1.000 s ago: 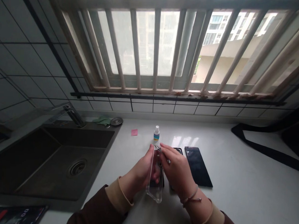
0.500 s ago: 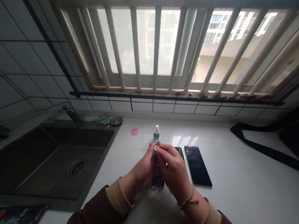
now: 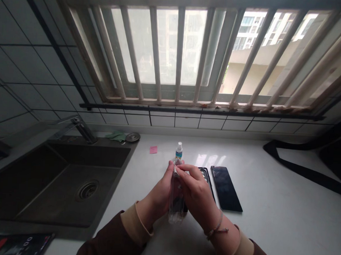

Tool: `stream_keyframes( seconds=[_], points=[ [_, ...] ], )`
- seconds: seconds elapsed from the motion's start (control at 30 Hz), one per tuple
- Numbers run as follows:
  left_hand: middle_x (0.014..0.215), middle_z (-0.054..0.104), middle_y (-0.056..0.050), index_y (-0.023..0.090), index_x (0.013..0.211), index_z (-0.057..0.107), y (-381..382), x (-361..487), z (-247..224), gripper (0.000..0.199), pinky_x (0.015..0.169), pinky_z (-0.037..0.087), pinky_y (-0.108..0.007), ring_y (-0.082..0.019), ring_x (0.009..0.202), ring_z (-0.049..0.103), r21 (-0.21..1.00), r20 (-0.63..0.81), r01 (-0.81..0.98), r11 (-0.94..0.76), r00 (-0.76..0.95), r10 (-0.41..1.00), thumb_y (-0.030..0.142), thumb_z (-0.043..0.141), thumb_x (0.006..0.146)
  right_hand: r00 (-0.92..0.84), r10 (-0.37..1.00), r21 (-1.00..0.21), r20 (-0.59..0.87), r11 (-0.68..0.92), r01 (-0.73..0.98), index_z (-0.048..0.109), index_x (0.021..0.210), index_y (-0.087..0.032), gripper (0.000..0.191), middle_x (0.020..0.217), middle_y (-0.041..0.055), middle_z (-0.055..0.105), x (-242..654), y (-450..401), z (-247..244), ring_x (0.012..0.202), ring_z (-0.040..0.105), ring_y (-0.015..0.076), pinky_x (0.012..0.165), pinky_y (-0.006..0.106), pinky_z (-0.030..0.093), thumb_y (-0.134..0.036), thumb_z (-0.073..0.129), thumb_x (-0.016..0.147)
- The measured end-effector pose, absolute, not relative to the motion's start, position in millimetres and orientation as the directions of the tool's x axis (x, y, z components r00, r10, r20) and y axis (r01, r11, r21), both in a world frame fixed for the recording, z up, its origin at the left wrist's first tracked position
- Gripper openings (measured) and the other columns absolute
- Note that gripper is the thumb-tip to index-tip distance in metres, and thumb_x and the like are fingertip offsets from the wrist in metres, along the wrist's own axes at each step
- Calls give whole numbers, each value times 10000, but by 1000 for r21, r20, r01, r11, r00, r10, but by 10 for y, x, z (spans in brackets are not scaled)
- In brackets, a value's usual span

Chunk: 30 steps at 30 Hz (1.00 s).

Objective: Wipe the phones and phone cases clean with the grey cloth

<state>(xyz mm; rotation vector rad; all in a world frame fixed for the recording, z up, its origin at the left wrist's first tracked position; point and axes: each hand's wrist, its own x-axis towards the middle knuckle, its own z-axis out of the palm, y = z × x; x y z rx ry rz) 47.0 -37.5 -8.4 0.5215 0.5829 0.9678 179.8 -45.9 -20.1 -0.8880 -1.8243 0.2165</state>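
Note:
Over the counter, my left hand (image 3: 161, 186) is closed around the side of a clear plastic phone case (image 3: 176, 209), held upright with its long side toward me. My right hand (image 3: 197, 188) pinches a small white piece, which looks like a wipe (image 3: 177, 164), against the case's upper edge. Much of the wipe is covered by my fingers. Just beyond my hands stands a small spray bottle (image 3: 179, 150) with a white cap and blue label. Partly behind my right hand lies a black phone case (image 3: 208, 178). A dark phone (image 3: 226, 188) lies to its right.
At left is a dark sink (image 3: 55, 190) with a metal faucet (image 3: 84, 130). A green cloth (image 3: 116, 136) and round metal strainer (image 3: 132, 137) sit behind it. A pink sticky note (image 3: 153, 149), black strap (image 3: 300, 164) and lit phone (image 3: 17, 245) lie around. A barred window (image 3: 178, 59) faces me.
My right hand's fingers have shifted slightly left along the case's upper edge, and more of the black phone case shows. Both hands keep their hold.

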Motion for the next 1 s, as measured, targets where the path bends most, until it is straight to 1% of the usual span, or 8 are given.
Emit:
stream_keyframes(
  seconds=[0.13,0.2,0.33,0.47,0.63,0.77,0.9,1.0],
  points=[
    [1349,706,-158,142,1324,690,-365,475,-45,626,1164,483,-343,-243,1337,634,594,-205,-668,448,413,888,603,331,1099,-221,639,-506,736,738,447,724,1336,-289,359,1152,99,743,1774,-459,-204,1081,703,252,1071,483,585,-142,554,1057],
    [1288,722,-166,129,1323,683,-357,467,-20,649,1156,489,-342,-246,1294,660,587,-214,-678,443,397,892,622,331,1092,-245,638,-508,730,746,431,722,1329,-292,351,1120,88,744,1757,-469,-201,1048,704,240,1115,511,557,-146,553,1059],
    [1108,743,-131,160,1451,599,-336,428,37,696,1046,562,-348,-243,1096,733,599,-286,-667,443,339,896,679,341,1065,-296,616,-507,730,778,371,712,1334,-284,366,1098,80,735,1734,-496,-170,1029,708,223,1148,514,536,-124,542,1051],
    [1011,723,-116,172,1547,505,-301,376,100,734,926,602,-347,-238,954,741,603,-326,-674,426,279,903,690,326,1058,-354,570,-486,741,820,303,712,1313,-257,379,1081,82,729,1728,-527,-129,1052,709,224,1190,527,499,-71,565,1017],
    [964,693,-102,169,1560,471,-240,304,121,710,820,614,-326,-208,829,720,569,-350,-724,391,217,911,662,340,1066,-437,526,-467,730,850,243,700,1298,-232,357,1046,74,715,1712,-585,-110,1002,697,211,1237,586,426,-68,561,1014],
    [885,651,-80,147,1533,482,-190,236,80,677,705,601,-308,-182,698,663,566,-345,-743,358,182,921,629,385,1068,-482,504,-463,716,861,211,704,1241,-211,291,990,60,700,1685,-635,-100,933,682,191,1245,587,401,-85,553,1026],
    [904,655,-99,138,1488,514,-150,191,52,667,672,596,-308,-195,714,663,592,-362,-728,346,143,921,636,421,1054,-496,506,-495,706,853,165,706,1207,-198,269,969,66,689,1678,-665,-44,933,673,193,1193,536,458,-90,537,1027],
    [889,652,-90,134,1450,530,-128,186,39,640,642,589,-309,-195,694,654,617,-383,-715,328,91,919,626,423,1055,-498,561,-585,661,801,124,717,1174,-203,262,980,82,684,1696,-678,16,968,652,210,1074,463,546,-116,514,1033]
  ],
)
